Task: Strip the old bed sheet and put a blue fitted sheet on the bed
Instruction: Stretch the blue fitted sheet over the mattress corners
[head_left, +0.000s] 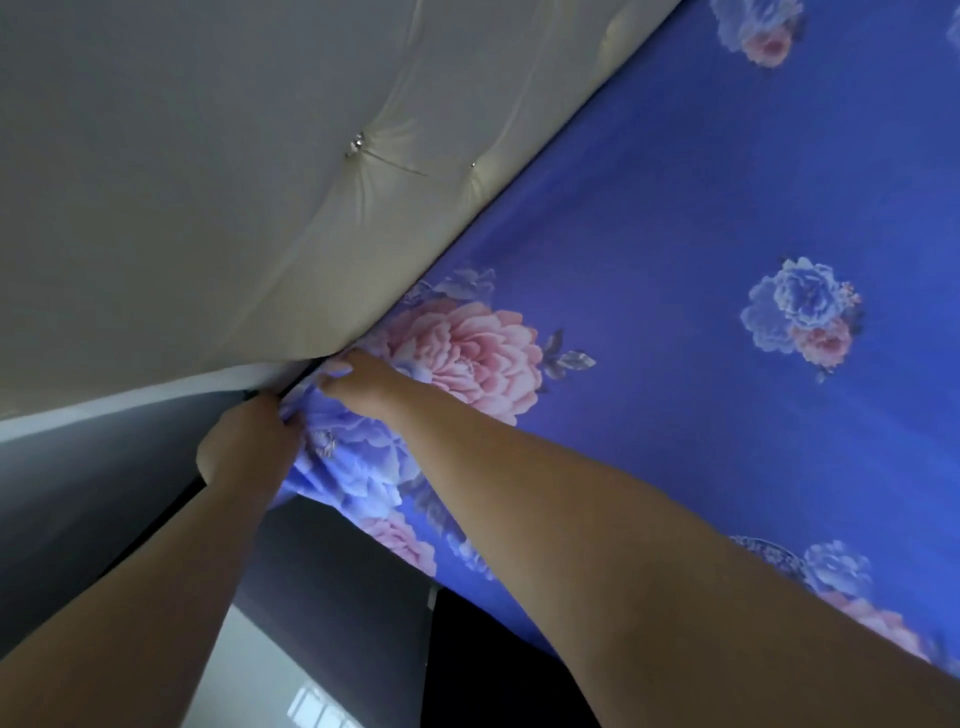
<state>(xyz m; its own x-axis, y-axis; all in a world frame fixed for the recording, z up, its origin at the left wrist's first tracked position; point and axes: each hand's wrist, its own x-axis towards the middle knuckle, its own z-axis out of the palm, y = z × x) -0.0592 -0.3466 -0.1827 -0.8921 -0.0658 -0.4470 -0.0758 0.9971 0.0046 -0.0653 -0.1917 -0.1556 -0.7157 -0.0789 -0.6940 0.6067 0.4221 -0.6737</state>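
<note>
A blue fitted sheet (675, 234) printed with pink and pale blue flowers covers the bed across the right of the head view. Its corner is bunched at the mattress corner beside the cream tufted headboard (234, 208). My left hand (244, 447) grips the gathered sheet corner from the side, fingers curled into the fabric. My right hand (358, 384) sits on top of the same corner, its fingers curled and pinching the sheet edge near the gap by the headboard. The mattress underneath is hidden.
A dark grey wall or side panel (78, 493) lies to the left below the headboard. A black bed base (493, 675) shows under the sheet's hanging edge, and pale glossy floor (270, 686) is visible at the bottom.
</note>
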